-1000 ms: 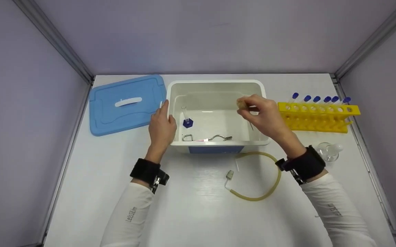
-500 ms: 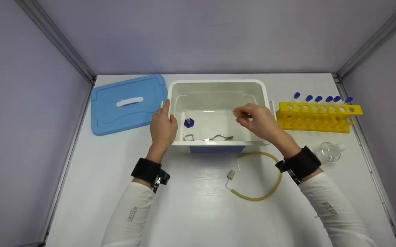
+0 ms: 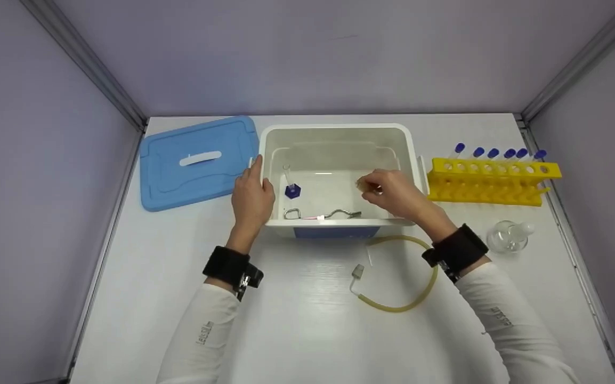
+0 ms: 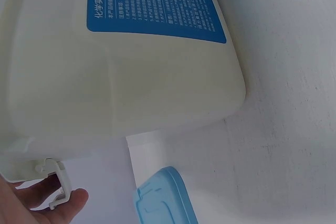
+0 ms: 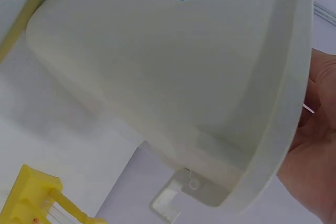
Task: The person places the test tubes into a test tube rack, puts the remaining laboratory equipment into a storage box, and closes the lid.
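The near edge of the bench (image 3: 307,346) is cut off, as are two white sleeves (image 3: 193,333) whose printed lettering is hard to read. Beyond them a yellow hose (image 3: 434,277) curves along the bench, partly hidden by the black band (image 3: 456,249) on the right wrist; it ends in a grey stopper (image 3: 357,272). Near the bench's right edge is a clear glass bottle (image 3: 506,238), its contents hard to make out

An open white box (image 3: 339,127) sits towards the far edge, its blue label (image 4: 152,3) cut off in the left wrist view. Inside, along its near wall, lies a metal tool (image 3: 346,214), partly hidden by the rim. The right hand (image 3: 395,194) pinches a small tan thing (image 3: 361,184) within the box's right half; fingers hide most of it, and I cannot tell whether it touches the floor. The left hand (image 3: 252,196) grips the box's left end, its fingers around a white clip (image 4: 64,182). A glass cylinder (image 3: 289,181) with a blue foot is near the inside left wall

A yellow rack (image 3: 491,167) with blue-topped tubes (image 3: 459,151) is by the far right corner, a blue lid (image 3: 198,176) at the far left
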The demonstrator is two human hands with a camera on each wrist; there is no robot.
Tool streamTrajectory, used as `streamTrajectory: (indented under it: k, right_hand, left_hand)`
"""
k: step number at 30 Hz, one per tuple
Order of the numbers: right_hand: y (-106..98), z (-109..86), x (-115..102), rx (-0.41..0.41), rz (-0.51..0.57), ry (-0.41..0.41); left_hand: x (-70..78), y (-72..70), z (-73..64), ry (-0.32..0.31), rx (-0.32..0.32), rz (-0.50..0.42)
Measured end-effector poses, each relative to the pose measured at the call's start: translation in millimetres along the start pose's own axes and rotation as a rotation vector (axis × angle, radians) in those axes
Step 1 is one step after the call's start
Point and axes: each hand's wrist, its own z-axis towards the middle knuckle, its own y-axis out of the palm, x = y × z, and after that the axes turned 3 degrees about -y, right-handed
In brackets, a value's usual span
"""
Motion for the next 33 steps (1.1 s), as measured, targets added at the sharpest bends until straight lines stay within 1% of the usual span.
streamTrajectory:
  k: [6,14,19,23,27,33]
  right_hand:
    - [8,4.2,3,-0.08,-0.048,0.017]
    - [14,8.4,7,-0.137,-0.071,0.004]
    - [18,9.1,9,-0.199,-0.063,0.033]
    - [20,11.1,11,-0.223,-0.044,0.052]
    - [22,14.3,12,-0.227,-0.055,0.043]
    - [26,23.1,11,-0.282,-0.067,0.04]
  left_hand:
    - [0.1,0.6,-0.3,-0.005,-0.008,0.011]
    - [2.8,0.1,-0.9,-0.013,-0.011,0.006]
    - [3.2,-0.2,-0.8,-0.021,-0.017,0.008]
    - [2.7,-0.1,0.0,-0.028,-0.024,0.011]
    - [2.4,0.0,0.4,-0.029,-0.024,0.013]
    - [1.3,0.4,-0.2,-0.012,-0.011,0.007]
